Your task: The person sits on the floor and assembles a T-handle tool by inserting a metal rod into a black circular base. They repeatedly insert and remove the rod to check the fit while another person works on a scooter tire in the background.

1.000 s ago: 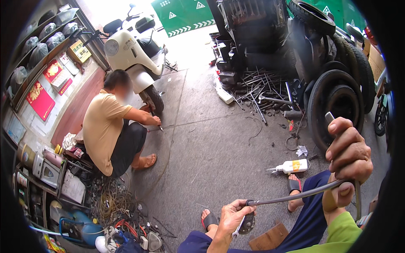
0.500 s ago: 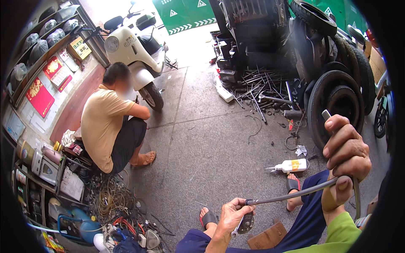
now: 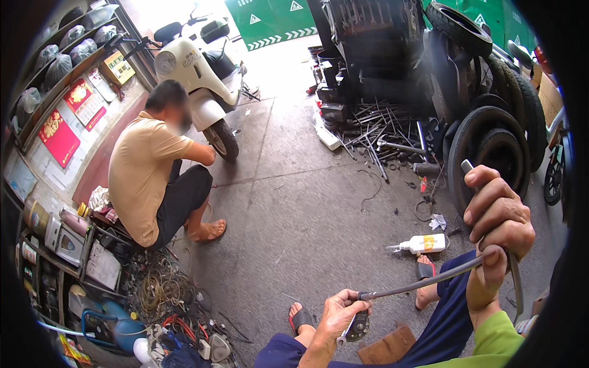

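Observation:
A dark grey hose [image 3: 423, 282] stretches between my two hands. My left hand [image 3: 334, 316], low in the middle, is closed round the hose's black end fitting. Beneath that hand hangs a dark rounded piece [image 3: 357, 326], and beside it shows a shiny metal tip like the end of a spanner [image 3: 342, 339]; how these join is hidden. Raised at the right, my right hand [image 3: 500, 214] is closed round the hose, with the thumb pressed along it. A blunt grey end [image 3: 467, 165] sticks out above this fist, and a loop of hose [image 3: 517, 285] hangs below.
A person in a tan shirt [image 3: 144, 178] squats at the left by a cream scooter [image 3: 196, 80]. Loose tools [image 3: 386, 132] and stacked tyres [image 3: 485, 153] lie at the back right. A white bottle [image 3: 427, 243] lies near my foot. Tangled cables [image 3: 162, 288] cover the lower left floor.
My right hand has moved slightly left and down with the hose. The left hand keeps its hold. The squatting person has shifted left and reaches closer to the scooter's front wheel.

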Tool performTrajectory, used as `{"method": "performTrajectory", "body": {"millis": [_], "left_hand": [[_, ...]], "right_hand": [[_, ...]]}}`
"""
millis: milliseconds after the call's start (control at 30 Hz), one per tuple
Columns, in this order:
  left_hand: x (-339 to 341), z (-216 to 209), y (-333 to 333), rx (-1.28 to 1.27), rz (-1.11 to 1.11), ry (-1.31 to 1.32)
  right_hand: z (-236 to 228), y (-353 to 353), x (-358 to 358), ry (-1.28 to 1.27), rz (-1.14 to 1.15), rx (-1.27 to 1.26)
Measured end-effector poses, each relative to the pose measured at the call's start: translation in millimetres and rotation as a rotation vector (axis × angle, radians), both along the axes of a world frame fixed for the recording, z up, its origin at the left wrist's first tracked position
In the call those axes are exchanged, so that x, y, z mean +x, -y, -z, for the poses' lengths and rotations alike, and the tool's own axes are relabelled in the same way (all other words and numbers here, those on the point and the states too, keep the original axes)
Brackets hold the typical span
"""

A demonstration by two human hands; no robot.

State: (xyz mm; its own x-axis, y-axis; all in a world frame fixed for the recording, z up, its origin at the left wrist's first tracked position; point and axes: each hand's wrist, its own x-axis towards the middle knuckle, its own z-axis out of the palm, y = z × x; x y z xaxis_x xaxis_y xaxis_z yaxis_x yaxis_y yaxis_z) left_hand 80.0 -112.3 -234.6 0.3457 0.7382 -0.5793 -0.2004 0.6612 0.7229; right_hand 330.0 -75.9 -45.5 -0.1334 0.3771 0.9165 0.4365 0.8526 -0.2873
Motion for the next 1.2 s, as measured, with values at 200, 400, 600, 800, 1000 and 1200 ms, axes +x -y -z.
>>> {"method": "performTrajectory", "body": {"millis": [200, 400, 600, 800, 1000, 1200], "left_hand": [[-2, 3, 5, -0.037, -0.036, 0.029], [0, 4, 4, -0.026, -0.001, 0.002], [-1, 7, 3, -0.034, -0.01, 0.023], [3, 6, 3, -0.058, -0.005, 0.018], [7, 5, -2, -0.031, 0.071, -0.034], [15, 0, -9, 0.01, 0.081, -0.01]], "right_hand": [[3, -2, -7, -0.048, 0.013, -0.013], [4, 0, -9, -0.09, 0.05, -0.04], [3, -2, -14, -0.112, 0.064, -0.054], [5, -3, -8, -0.089, 0.045, -0.054], [3, -3, -6, -0.107, 0.042, -0.038], [4, -1, 13, -0.029, -0.006, 0.017]]}}
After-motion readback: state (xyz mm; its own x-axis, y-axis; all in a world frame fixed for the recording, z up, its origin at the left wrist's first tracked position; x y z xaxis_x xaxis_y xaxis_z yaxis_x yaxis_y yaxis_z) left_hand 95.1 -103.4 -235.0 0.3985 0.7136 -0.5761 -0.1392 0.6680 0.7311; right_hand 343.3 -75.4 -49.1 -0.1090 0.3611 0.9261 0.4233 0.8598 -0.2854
